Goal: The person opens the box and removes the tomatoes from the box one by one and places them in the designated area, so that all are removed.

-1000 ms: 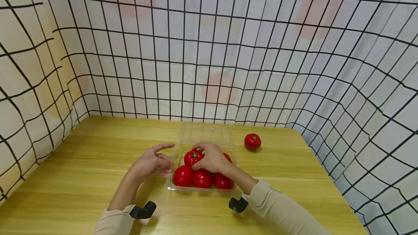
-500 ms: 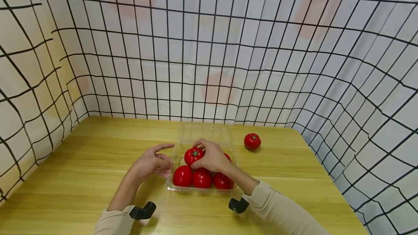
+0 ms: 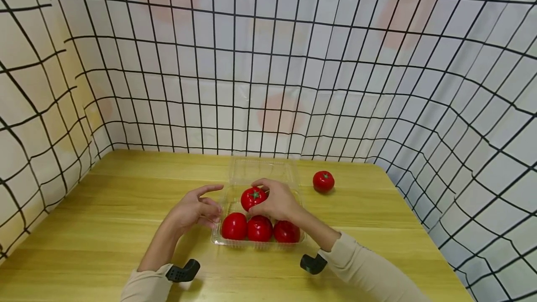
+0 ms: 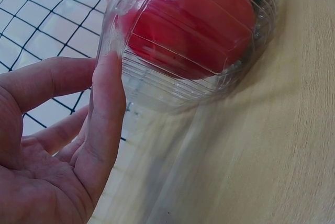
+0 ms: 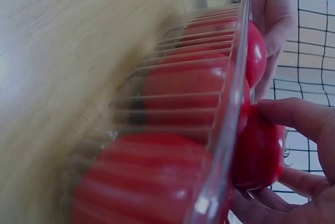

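In the head view a clear plastic clamshell box point(image 3: 220, 242) lies with its lid point(image 3: 264, 171) folded back. Three red tomatoes line its near row: left tomato point(image 3: 234, 226), middle tomato point(image 3: 260, 228), right tomato point(image 3: 287, 231). My right hand point(image 3: 278, 201) grips another red tomato point(image 3: 253, 198), green calyx up, behind that row; the right wrist view shows this held tomato point(image 5: 257, 150) standing out past the rim. My left hand point(image 3: 190, 209) pinches the box's left rim, with fingers point(image 4: 107, 88) on its outer side in the left wrist view. My right hand hides the box's back right part.
One more red tomato point(image 3: 324, 181) sits on the wooden table point(image 3: 126, 209), right of the box and towards the back. White panels with a black wire grid point(image 3: 268, 83) enclose the table at the back and both sides.
My right hand has shifted slightly right and back, bringing the held tomato with it. A tomato visible earlier at the box's back right is hidden behind that hand now. My left hand stays put.
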Available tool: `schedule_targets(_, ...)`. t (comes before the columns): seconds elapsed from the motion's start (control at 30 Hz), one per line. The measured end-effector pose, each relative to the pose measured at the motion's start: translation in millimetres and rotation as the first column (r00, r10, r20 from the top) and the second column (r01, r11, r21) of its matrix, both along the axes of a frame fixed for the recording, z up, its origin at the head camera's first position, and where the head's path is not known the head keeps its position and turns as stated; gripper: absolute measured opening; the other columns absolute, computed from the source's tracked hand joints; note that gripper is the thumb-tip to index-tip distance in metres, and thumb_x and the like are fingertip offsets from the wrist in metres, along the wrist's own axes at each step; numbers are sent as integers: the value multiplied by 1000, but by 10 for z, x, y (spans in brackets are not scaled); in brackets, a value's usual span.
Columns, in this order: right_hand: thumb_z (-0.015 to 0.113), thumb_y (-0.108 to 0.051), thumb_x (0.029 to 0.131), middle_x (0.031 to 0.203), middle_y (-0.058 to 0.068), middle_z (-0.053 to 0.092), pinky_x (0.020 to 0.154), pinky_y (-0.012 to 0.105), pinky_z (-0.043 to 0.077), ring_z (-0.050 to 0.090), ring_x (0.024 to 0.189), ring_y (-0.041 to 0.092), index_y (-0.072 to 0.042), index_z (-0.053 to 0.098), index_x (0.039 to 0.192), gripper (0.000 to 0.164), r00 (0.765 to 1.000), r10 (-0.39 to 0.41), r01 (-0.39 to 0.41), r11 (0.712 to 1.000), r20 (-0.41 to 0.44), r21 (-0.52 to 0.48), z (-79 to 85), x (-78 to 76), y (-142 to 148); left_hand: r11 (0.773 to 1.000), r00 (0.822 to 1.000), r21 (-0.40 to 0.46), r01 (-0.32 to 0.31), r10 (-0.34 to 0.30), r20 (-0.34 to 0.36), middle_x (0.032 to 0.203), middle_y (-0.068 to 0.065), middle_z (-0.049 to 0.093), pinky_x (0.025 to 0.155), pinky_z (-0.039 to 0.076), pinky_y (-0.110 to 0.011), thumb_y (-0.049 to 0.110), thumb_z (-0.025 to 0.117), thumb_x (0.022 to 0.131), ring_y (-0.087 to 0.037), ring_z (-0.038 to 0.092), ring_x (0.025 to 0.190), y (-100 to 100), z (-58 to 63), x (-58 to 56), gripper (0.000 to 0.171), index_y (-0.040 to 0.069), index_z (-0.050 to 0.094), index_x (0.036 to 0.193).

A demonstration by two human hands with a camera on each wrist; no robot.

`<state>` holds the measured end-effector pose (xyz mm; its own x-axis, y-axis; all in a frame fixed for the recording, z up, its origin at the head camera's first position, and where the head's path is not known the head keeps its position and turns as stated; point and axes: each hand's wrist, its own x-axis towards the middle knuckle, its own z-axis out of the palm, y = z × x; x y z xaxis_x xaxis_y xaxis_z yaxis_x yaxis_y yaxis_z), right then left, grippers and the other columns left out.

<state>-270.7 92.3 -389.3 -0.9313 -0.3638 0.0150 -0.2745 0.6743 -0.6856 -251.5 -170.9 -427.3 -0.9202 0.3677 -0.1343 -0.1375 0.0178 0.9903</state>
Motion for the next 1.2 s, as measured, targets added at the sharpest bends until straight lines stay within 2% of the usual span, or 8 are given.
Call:
schedule_targets(0.53, 88, -25, 76, 121, 3, 69, 90, 43, 59, 64, 113, 26, -15, 64, 133, 63, 997, -66, 65, 997, -33, -34, 84, 50, 195, 1000, 1000, 22, 7, -7, 2, 87, -6, 68, 62, 63, -31, -7, 61, 90, -16, 67, 67, -13, -15, -1, 74, 3, 30, 157)
schedule_targets(0.9, 90, -22, 75, 121, 6, 69, 83, 39, 62, 64, 112, 27, -15, 64, 134, 65, 994, -102, 100, 994, -29, -49, 209, 80, 326, 1000, 1000, 28, 8, -9, 11, 88, -7, 68, 61, 62, -30, -8, 61, 89, -15, 66, 66, 3, -2, 3, 76, 2, 29, 157)
schedule_targets(1.2, 90, -23, 74, 120, 6, 70, 83, 40, 62, 64, 112, 28, -16, 65, 132, 63, 991, -121, 121, 993, -57, -5, 290, 86, 435, 1000, 1000, 10, 2, -3, 9, 90, -9, 67, 60, 62, -30, -9, 61, 88, -16, 66, 70, 18, 14, 2, 77, 2, 29, 157)
